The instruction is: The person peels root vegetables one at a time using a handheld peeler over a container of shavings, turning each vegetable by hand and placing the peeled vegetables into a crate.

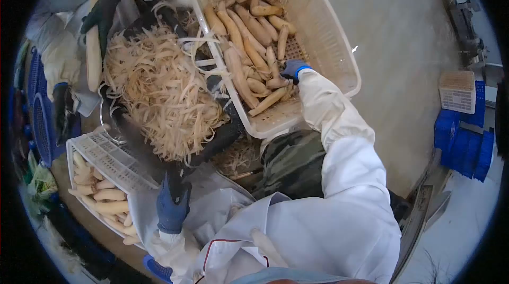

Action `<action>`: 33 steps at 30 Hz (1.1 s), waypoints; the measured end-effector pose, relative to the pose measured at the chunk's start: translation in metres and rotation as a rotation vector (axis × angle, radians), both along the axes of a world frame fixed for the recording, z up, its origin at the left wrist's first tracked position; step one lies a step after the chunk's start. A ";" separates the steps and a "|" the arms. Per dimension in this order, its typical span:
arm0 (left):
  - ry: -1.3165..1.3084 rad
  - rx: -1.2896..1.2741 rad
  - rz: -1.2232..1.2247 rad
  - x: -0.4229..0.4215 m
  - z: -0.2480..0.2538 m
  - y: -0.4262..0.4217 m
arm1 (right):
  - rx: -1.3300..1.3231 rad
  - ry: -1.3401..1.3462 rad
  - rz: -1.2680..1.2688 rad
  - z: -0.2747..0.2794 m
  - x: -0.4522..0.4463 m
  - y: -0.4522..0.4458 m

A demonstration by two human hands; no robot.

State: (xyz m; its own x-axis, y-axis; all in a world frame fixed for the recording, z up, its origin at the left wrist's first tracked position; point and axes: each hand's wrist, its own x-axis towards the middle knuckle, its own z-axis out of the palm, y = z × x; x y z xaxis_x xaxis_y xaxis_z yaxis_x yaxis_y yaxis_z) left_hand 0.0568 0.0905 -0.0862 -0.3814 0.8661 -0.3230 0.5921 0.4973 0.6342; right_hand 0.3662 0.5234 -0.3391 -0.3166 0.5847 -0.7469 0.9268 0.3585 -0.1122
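My right hand (293,70), in a dark blue glove, reaches into a white plastic crate (331,35) and touches the brown root vegetables (252,35) heaped there. What its fingers hold, if anything, is too small to make out. My left hand (173,202), in a blue-grey glove, is low at the left, between the white apron and a big heap of pale peelings (159,90). Something dark and blurred lies by its fingertips; whether it is held is unclear. Peeled pale roots (108,199) fill another white crate (114,151) to its left.
At the upper left a co-worker's dark-gloved hand (103,16) holds a long pale root (94,61), with the other glove (62,106) lower down. Blue crates (464,146) and a white basket (457,91) stand at the far right. Blue baskets (40,119) are at the left.
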 end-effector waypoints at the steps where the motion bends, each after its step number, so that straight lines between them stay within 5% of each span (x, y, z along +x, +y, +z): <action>1: 0.020 0.026 -0.025 -0.001 -0.004 0.003 | 0.051 0.022 0.099 -0.023 0.003 -0.004; 5: 0.018 -0.066 -0.047 -0.004 -0.018 -0.002 | -0.077 -0.019 0.358 -0.073 -0.003 -0.019; 7: 0.017 -0.045 -0.029 0.003 -0.015 0.002 | -0.249 -0.109 0.504 -0.035 -0.017 -0.005; 10: 0.106 -0.054 -0.063 0.007 -0.009 0.001 | -0.282 -0.015 0.269 -0.003 -0.020 -0.011; 15: 0.153 0.049 -0.158 0.018 0.011 0.001 | -0.163 0.452 -0.284 0.145 -0.029 -0.005; 18: 0.172 0.330 -0.142 0.023 0.010 -0.001 | -0.254 0.860 -0.263 0.253 -0.062 -0.037; 23: -0.697 0.771 0.220 0.043 0.041 0.018 | -0.628 1.223 -0.159 0.345 -0.168 -0.167; 25: -0.672 0.815 0.303 0.044 0.029 0.016 | -0.494 0.915 0.244 0.374 -0.197 -0.204; 26: -0.782 0.776 0.410 0.043 0.028 0.007 | -0.669 1.145 0.151 0.382 -0.205 -0.221; 29: -1.047 0.773 0.534 0.040 0.042 0.001 | -0.301 1.158 -0.226 0.375 -0.219 -0.216; 31: -1.049 0.671 0.607 0.039 0.060 -0.004 | -0.383 1.368 -0.532 0.340 -0.213 -0.193; 33: -1.185 0.677 0.562 0.034 0.049 -0.008 | -0.402 1.432 -0.499 0.348 -0.205 -0.204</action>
State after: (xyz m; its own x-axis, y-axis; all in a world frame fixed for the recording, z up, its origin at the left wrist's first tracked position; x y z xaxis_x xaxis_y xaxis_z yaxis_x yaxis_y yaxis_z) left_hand 0.0910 0.0828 -0.0372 -0.5186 0.8072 -0.2820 -0.5921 -0.1011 0.7995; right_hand 0.1610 0.3198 0.0092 -0.7148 0.6865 -0.1331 -0.0182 -0.2085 -0.9778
